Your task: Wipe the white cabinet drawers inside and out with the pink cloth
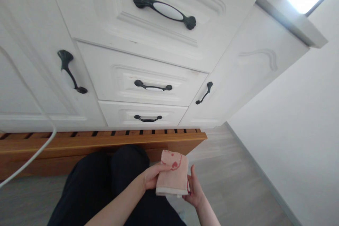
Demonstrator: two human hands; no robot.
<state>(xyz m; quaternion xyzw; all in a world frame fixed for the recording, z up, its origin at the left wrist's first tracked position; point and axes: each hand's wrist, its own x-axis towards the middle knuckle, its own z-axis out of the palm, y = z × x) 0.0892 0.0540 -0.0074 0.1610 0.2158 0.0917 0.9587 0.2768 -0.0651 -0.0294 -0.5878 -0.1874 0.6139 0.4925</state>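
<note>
A pink towel point(173, 178), folded into a small rectangle, is held above my lap. It has a red pattern with a heart near its top and a pale band along its lower edge. My left hand point(153, 176) grips its left side, thumb on the front and the other fingers hidden behind. At the right edge, my right hand point(194, 189) has its fingers curled against the towel's side and underside. Its thumb stands up, off the cloth. Dark red patches of the towel show beside those fingertips.
White drawers point(159, 53) with dark handles rise in front, flanked by cabinet doors. A wooden slatted edge point(106, 141) runs below them, before my knees point(129, 169). One white cable point(34, 155) hangs at left. Grey floor point(238, 176) and a white wall point(299, 113) lie right.
</note>
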